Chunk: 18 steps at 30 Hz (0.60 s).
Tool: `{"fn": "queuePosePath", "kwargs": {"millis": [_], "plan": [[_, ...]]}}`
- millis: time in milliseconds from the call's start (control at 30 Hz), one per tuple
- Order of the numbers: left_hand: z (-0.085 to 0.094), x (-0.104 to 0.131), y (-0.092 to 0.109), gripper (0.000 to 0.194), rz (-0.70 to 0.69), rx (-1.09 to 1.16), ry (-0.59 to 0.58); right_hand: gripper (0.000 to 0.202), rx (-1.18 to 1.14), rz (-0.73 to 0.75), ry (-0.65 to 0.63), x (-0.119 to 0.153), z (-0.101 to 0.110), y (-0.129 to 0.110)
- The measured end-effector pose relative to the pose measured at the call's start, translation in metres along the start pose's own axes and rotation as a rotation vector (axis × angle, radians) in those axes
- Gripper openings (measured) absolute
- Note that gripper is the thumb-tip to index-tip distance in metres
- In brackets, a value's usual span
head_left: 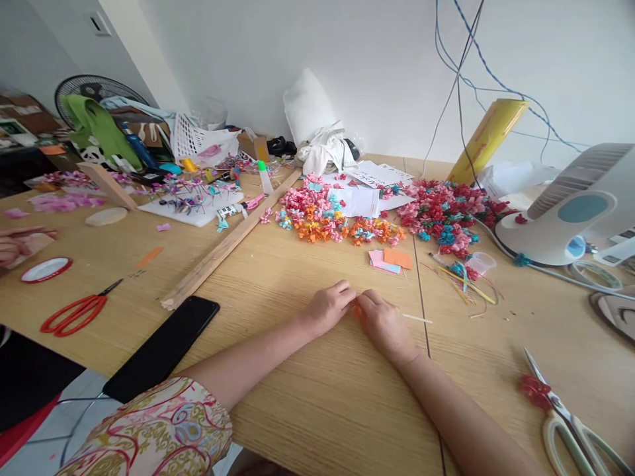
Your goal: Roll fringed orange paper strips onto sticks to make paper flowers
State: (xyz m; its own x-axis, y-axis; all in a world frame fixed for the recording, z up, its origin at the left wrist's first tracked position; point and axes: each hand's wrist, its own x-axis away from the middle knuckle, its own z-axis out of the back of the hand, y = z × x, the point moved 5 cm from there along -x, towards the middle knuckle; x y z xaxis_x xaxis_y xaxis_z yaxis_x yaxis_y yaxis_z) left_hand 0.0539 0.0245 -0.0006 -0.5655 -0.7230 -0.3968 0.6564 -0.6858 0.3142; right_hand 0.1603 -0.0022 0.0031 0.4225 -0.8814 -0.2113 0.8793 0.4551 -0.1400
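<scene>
My left hand (328, 307) and my right hand (385, 322) meet at the middle of the wooden table (278, 396). Their fingers are closed round a small orange paper piece (358, 315), mostly hidden by the right hand. A thin pale stick (417, 318) shows just right of my right hand. Pink, blue and orange paper pieces (390, 260) lie in a small stack beyond the hands. Farther back is a large heap of small folded paper flowers (317, 215) in pink, orange, red and blue.
Scissors with cream handles (565, 413) lie front right; red-handled scissors (79, 313) and a black phone (163, 347) lie left. A wooden bar (233, 241) crosses the table. A white device (570, 205) stands right. Another person's hand (20, 246) is at the far left.
</scene>
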Motion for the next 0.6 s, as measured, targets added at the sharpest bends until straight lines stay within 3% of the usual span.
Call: {"fn": "queuePosePath", "kwargs": {"millis": [600], "plan": [[-0.0001,0.0017,0.0007,0.013,-0.036,-0.031,0.025,0.018,-0.150,-0.048,0.093,-0.0005,0.0040,0.0021]]}}
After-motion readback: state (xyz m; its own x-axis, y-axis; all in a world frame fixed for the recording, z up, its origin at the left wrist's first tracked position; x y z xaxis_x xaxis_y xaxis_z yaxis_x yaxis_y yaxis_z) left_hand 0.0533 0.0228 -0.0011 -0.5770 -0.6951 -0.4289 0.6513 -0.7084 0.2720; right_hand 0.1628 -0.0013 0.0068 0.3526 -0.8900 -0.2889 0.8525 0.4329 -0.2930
